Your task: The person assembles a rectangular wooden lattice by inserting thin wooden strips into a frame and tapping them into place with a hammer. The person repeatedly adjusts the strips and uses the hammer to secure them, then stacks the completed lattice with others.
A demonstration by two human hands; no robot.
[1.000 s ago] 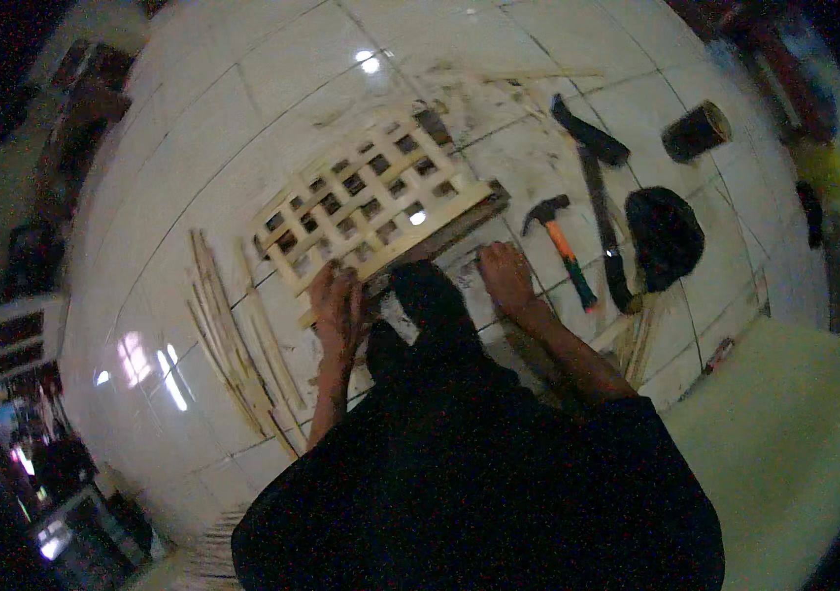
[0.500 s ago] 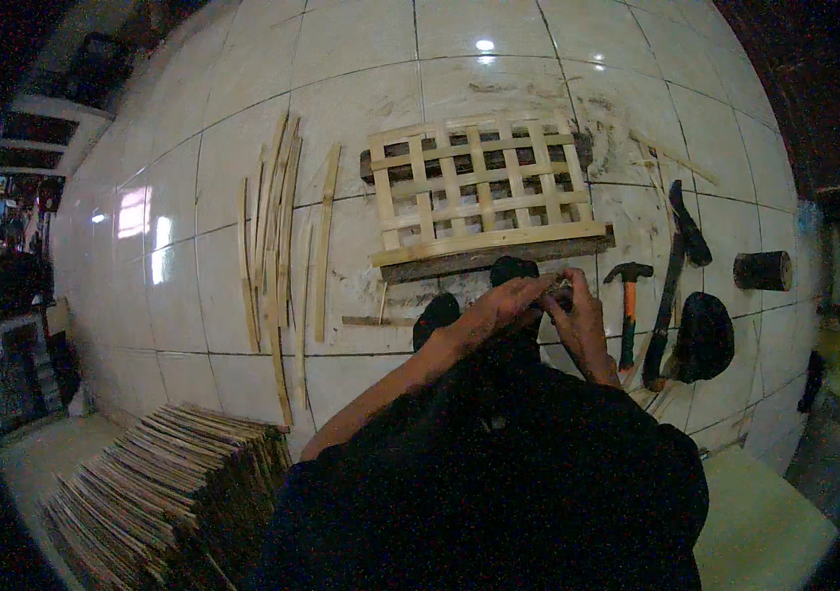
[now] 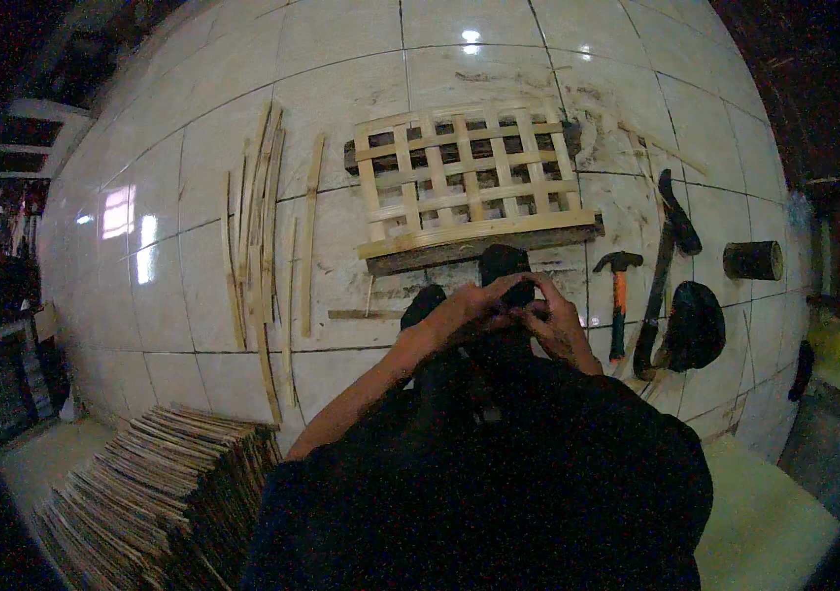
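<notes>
My left hand and my right hand meet close to my body, just above my dark-clothed lap. Both have bent fingers and thumbs drawn together at the fingertips. Whatever small thing sits between them is too dark and hidden to name. Beyond them lies a lattice of woven pale bamboo strips, raised on two rough wooden bars, the nearer bar running along its front edge. Neither hand touches the lattice. My dark-covered feet show between hands and lattice.
Loose bamboo strips lie on the tiled floor at left, above a big stack of thin slats. To the right are a claw hammer, a long dark tool, a black rounded object and a dark cylinder.
Both hands have shifted left and stay together at the fingertips. The view has moved slightly, while the lattice, strips and tools keep their places on the floor.
</notes>
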